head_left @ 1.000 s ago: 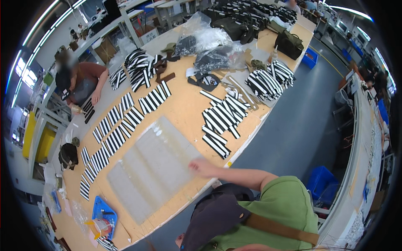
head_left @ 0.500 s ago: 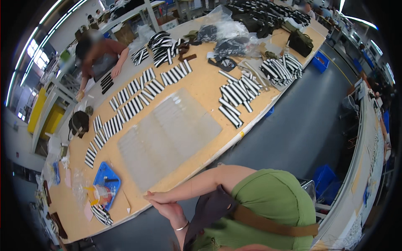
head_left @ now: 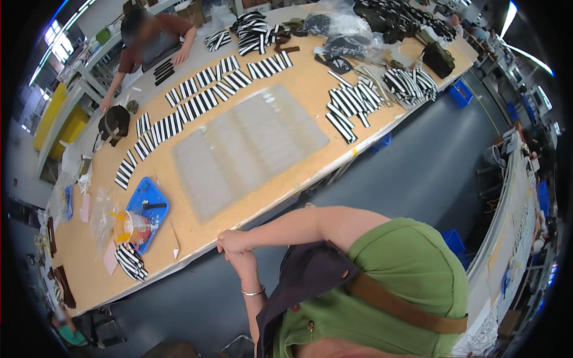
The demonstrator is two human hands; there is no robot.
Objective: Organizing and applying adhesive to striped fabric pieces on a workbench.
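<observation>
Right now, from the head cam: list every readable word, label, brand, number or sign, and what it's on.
None can be read.
Black-and-white strips: stripes only, no lettering I can make out.
Tub at the blue tray: any marking is too small to read.
Clear plastic bags: too blurred to tell.
Far background: too small and blurred.

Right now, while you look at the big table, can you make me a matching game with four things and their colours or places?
Things:
1. Rectangular mat
2. Tray
3. Bracelet
4. Right hand

Colours or places:
A. Around the left wrist
B. Blue
C. Touching the left hand
D. Grey

Right pairs: 1-D, 2-B, 3-A, 4-C
</observation>
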